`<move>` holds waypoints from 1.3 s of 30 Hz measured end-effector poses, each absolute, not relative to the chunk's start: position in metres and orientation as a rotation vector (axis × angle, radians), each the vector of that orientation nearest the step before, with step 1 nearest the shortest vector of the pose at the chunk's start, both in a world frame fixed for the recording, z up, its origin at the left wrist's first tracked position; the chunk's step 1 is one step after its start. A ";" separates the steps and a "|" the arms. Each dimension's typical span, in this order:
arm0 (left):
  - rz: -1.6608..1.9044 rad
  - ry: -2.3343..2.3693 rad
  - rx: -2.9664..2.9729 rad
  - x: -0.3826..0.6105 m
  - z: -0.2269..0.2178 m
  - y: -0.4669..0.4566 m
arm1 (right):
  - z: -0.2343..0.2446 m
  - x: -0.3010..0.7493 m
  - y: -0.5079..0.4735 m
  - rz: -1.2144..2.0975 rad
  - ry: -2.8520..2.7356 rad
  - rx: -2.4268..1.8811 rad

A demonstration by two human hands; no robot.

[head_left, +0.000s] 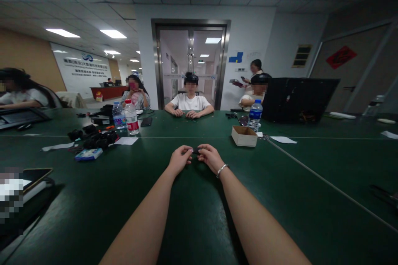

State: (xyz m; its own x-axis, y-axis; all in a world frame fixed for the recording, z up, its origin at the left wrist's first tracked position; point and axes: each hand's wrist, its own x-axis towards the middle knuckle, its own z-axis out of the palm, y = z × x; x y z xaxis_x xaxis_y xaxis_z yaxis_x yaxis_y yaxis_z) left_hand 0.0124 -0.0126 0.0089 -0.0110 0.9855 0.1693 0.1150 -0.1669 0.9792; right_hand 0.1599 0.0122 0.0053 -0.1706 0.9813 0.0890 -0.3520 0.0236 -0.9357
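Note:
Both my hands meet over the middle of the green table (199, 198). Between their fingertips is a small dark object (195, 151), too small to name. My left hand (180, 160) pinches its left end, with the thumb and fingers closed. On the other end, my right hand (212, 158) grips with bent fingers; a silver bracelet (222, 170) circles that wrist. Much of the object is hidden by the fingers.
An open cardboard box (244, 136) stands to the right, before a water bottle (255, 115). Two bottles, a red-labelled one (132, 118) among them, and a pile of black gear (96, 136) lie left. A large black monitor (300, 99) stands at right. People sit across.

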 end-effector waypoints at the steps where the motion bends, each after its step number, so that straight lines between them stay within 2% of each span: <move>1: 1.285 1.233 1.394 0.013 0.009 -0.012 | 0.005 0.160 0.012 1.445 -1.099 -0.806; 16: 1.319 1.121 1.433 0.011 0.003 -0.012 | 0.006 0.160 0.011 1.432 -1.082 -0.804; 39: 1.290 1.248 1.301 0.014 0.007 -0.009 | 0.006 0.161 0.009 1.461 -1.161 -0.754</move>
